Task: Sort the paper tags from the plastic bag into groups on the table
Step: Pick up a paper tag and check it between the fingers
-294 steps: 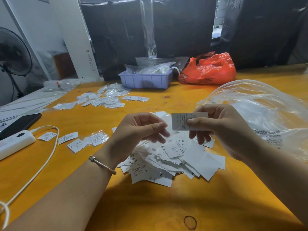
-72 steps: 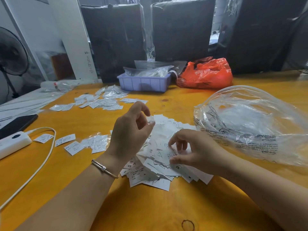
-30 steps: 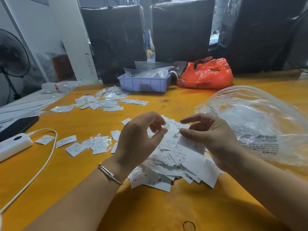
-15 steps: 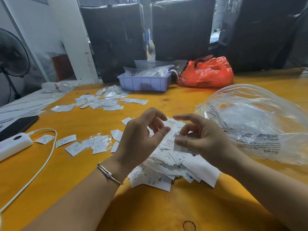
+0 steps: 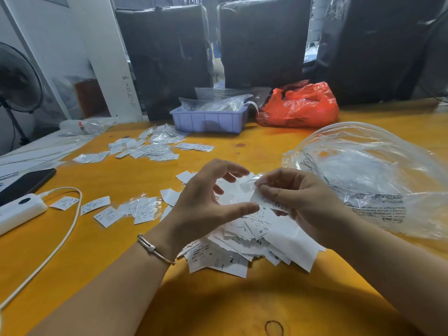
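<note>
Two readable tags (image 5: 258, 235): "S", "XS"; right hand (image 5: 303, 202) pinches tag (image 5: 263, 202); left hand (image 5: 206, 202) spread, empty.

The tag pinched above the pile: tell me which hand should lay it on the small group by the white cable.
Left. The left hand is open and nearer that group; the right hand pinches the tag farther away.

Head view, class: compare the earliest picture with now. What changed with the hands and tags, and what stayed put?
The right hand let go of the tag it first held up, dipped into the pile of tags and now pinches another tag. The left hand stays open beside it. The clear plastic bag and purple tray stayed put.
</note>
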A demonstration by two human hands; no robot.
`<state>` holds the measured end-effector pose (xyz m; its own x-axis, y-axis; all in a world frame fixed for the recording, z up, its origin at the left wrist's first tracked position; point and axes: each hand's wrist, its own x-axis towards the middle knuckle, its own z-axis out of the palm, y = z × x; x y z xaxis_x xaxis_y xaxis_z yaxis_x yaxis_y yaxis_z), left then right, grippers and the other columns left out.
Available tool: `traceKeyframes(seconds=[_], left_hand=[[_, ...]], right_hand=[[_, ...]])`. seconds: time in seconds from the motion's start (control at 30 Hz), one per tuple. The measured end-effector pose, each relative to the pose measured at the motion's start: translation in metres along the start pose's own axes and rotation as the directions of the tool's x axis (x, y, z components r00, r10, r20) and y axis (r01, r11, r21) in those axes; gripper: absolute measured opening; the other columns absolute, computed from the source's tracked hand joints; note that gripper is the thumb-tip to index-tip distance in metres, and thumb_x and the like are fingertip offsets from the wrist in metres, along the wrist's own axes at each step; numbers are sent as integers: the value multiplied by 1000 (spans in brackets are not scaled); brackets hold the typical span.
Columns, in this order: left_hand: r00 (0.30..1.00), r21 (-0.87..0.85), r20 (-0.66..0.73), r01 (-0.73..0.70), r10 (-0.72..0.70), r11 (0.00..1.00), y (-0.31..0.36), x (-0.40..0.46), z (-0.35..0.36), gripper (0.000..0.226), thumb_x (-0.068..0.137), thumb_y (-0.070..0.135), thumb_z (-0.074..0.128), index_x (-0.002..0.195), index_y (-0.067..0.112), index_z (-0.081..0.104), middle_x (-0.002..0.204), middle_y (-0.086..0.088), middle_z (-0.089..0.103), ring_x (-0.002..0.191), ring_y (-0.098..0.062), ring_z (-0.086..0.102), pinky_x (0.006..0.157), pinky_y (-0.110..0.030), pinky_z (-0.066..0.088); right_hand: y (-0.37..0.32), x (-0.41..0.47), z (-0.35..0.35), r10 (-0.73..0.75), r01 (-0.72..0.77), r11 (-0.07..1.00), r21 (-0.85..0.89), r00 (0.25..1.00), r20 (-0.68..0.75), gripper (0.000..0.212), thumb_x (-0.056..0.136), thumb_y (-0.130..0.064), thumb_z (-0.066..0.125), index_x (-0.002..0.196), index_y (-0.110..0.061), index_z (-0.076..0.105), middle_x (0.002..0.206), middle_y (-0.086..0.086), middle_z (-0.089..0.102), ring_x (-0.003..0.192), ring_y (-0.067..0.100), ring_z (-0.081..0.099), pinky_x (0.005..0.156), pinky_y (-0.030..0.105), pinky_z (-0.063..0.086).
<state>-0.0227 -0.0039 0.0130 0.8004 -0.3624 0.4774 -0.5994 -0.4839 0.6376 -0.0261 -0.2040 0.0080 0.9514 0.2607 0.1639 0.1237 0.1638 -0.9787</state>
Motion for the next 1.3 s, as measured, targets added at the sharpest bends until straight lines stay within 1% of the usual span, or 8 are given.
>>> traceKeyframes(seconds=[0.1,0.3,0.37,0.47,0.77,1.0,1.17,1.3], left_hand=[[1000,-76,-23,-5,3,997,3,2,0,25,79,43,74,98,26,73,111,9,64,110,-9,59,84,-26,52],[979,93,-173,-89,104,992,3,1,1,11,85,24,73,90,15,77,104,3,67,104,-8,60,79,-15,46],[956,206,-253,-95,147,974,0,1,1,5,84,17,77,86,12,75,101,1,67,103,-13,61,82,-20,48],[914,404,-326,-99,243,910,-2,1,-1,7,82,14,80,82,12,73,98,-2,68,100,-20,62,84,-33,51],[924,560,-224,-140,311,817,-5,1,2,7,84,19,73,79,15,77,93,3,77,90,-16,70,111,-63,31],[937,546,-187,-151,295,824,-8,2,0,8,80,17,81,77,14,74,91,3,75,89,-18,69,109,-58,36],[931,519,-192,-172,310,837,-9,3,2,15,77,18,84,74,14,71,89,3,75,87,-18,68,102,-46,43],[927,503,-199,-183,319,845,-8,3,6,17,77,19,84,72,12,69,96,0,75,92,-19,68,96,-41,46]], right_hand=[[0,1,-1,22,-24,998,64,999,26,15,68,-13,69,83,-7,71,70,3,67,61,10,59,49,17,43],[-1,2,-4,32,-34,993,110,999,19,22,68,-12,71,90,-15,77,76,5,66,71,17,61,58,21,46],[-1,2,-6,23,-21,998,60,999,-36,25,69,-11,72,93,-17,76,78,6,67,73,18,63,64,25,49],[-5,1,-9,-1,-3,999,-38,993,-115,26,74,4,70,91,-16,75,77,3,70,67,11,64,56,17,49],[-8,-1,-8,-48,37,998,-51,968,-246,31,74,12,69,98,-9,68,66,0,69,55,16,63,50,21,49],[-10,-1,-6,31,-31,1000,3,981,-194,41,80,17,61,108,-12,67,88,21,66,64,31,70,55,27,56],[-6,-2,-3,-19,0,994,-111,985,-171,26,90,9,54,89,-6,75,73,18,72,66,27,72,57,24,56],[-4,-2,-3,-41,7,985,-174,981,-192,17,89,1,61,90,-8,75,72,10,73,67,20,71,57,22,55]])
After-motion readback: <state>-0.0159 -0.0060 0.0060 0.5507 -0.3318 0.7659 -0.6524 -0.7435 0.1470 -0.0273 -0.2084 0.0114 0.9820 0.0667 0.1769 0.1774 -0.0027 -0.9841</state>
